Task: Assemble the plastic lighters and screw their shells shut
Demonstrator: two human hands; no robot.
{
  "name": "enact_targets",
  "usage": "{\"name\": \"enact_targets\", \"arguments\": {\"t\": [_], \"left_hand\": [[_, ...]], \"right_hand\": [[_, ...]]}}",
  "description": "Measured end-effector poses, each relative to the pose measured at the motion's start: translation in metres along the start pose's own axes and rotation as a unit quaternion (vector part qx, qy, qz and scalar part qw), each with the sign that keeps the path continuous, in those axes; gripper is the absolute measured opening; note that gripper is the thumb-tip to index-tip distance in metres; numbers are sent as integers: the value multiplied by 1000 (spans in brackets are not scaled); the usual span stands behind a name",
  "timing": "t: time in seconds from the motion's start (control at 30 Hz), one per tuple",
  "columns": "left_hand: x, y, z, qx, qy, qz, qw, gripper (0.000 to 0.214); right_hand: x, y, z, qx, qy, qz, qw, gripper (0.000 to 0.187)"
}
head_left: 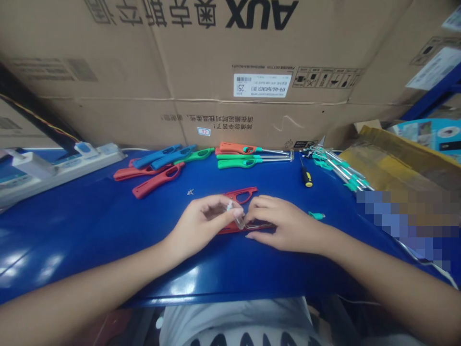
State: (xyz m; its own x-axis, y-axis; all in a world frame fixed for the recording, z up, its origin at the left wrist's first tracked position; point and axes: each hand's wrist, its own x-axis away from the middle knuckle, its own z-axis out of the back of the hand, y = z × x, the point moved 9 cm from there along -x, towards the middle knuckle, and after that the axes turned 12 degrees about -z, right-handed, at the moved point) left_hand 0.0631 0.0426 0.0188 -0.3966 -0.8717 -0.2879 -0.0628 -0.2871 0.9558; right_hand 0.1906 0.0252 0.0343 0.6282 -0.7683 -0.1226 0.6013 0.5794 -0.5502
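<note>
My left hand point(201, 221) is closed, with thumb and fingers pinching a small clear plastic lighter tank point(239, 222) that has a whitish top. A red lighter shell half point(227, 229) lies on the table beneath both hands, partly covered by them. Thin wire shows along it by the right fingers. My right hand point(284, 223) has its fingers curled at that shell, close to the tank; what the fingertips grip is hidden. Just beyond my hands lies another red shell half point(245, 194) with a trigger loop. A small teal part point(317, 216) rests beside my right wrist.
Red, blue and green lighter handles point(158, 182) lie back left. Lighters with metal barrels point(237, 163) sit centre back. A screwdriver point(306, 177), teal-and-metal barrel parts point(342, 168) and a yellow-taped package point(389, 168) are at right. A power strip point(72, 168) edges the left; cardboard point(180, 62) stands behind.
</note>
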Motion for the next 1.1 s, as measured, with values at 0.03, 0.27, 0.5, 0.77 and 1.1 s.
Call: {"name": "enact_targets", "arguments": {"t": [0.03,0.27,0.5,0.77,1.1], "left_hand": [[-1,0,1,5,3,7,1000,20],[1,-15,0,-7,-22,80,997,27],[1,-13,1,-27,-22,80,996,25],[4,-21,-3,4,-43,111,993,24],[3,-17,-6,-24,-58,87,994,26]], "right_hand": [[1,1,-2,19,-8,-4,1000,10],[1,10,-7,-24,-34,-38,998,7],[2,12,-9,-5,-41,-44,998,4],[2,14,-2,-34,-16,-68,997,7],[-1,18,0,-58,-19,-72,996,3]]}}
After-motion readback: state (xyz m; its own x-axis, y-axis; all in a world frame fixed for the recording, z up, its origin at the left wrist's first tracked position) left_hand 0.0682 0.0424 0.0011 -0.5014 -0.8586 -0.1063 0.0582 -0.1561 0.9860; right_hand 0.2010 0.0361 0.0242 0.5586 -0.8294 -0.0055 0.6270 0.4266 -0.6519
